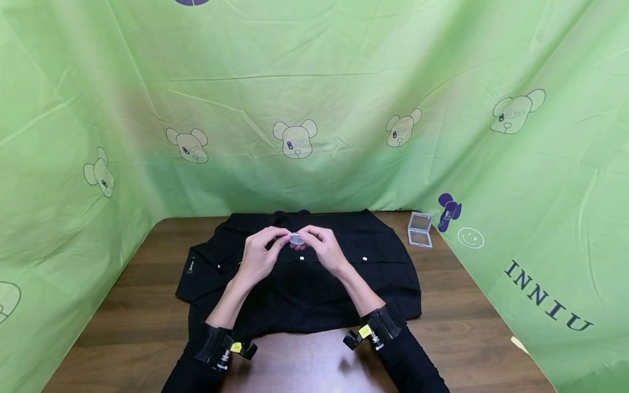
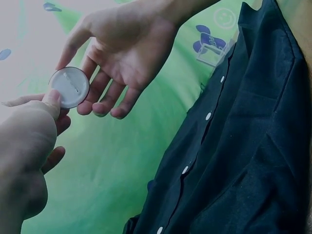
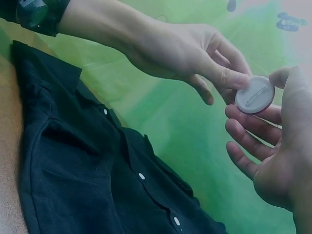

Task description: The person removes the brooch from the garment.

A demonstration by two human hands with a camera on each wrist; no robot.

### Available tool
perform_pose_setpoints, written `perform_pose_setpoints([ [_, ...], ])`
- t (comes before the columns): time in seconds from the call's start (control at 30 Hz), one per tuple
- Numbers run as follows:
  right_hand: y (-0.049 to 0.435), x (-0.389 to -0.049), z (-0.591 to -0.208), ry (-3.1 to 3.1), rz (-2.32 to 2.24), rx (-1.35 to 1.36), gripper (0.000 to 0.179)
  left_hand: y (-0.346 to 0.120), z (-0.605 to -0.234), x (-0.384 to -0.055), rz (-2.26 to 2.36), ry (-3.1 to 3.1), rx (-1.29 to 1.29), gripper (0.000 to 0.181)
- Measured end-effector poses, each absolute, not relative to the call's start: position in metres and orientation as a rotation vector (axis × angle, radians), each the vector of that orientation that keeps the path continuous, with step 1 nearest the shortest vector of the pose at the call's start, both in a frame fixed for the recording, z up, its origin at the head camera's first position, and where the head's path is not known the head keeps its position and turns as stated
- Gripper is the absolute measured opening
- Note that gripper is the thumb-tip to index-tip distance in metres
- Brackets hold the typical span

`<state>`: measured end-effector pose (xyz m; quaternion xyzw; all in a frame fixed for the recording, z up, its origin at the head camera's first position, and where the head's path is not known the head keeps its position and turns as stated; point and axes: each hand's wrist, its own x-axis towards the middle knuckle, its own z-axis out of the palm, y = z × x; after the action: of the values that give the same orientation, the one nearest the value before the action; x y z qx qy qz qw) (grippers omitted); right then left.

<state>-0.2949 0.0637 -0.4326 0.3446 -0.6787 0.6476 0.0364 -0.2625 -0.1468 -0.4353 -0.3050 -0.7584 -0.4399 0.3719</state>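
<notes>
A round pin-back badge is held up over a black shirt, its pale back with the pin bar facing the wrist cameras. My left hand pinches one edge of it between thumb and fingers. At the opposite edge, my right hand grips the rim by thumb and fingertips, its other fingers spread loosely beneath. Below both hands the shirt lies spread sideways on the table, with white buttons along its placket. The badge's front is hidden from these views.
An open, clear hinged case stands at the back right of the wooden table. Green printed cloth hangs behind the table and along both sides.
</notes>
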Motion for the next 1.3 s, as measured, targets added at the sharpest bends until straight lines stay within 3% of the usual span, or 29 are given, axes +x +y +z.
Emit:
perform_pose_setpoints([
  [0.57,0.064,-0.294,-0.435,-2.088,1.966,0.966,0.02,-0.149,-0.435,-0.263,-1.122,-2.049,-0.758,0.02],
  [1.3,0.064,-0.3,-0.447,-2.248,1.679,0.767,0.027,-0.171,-0.442,-0.266,-1.012,-2.341,-0.585,0.036],
])
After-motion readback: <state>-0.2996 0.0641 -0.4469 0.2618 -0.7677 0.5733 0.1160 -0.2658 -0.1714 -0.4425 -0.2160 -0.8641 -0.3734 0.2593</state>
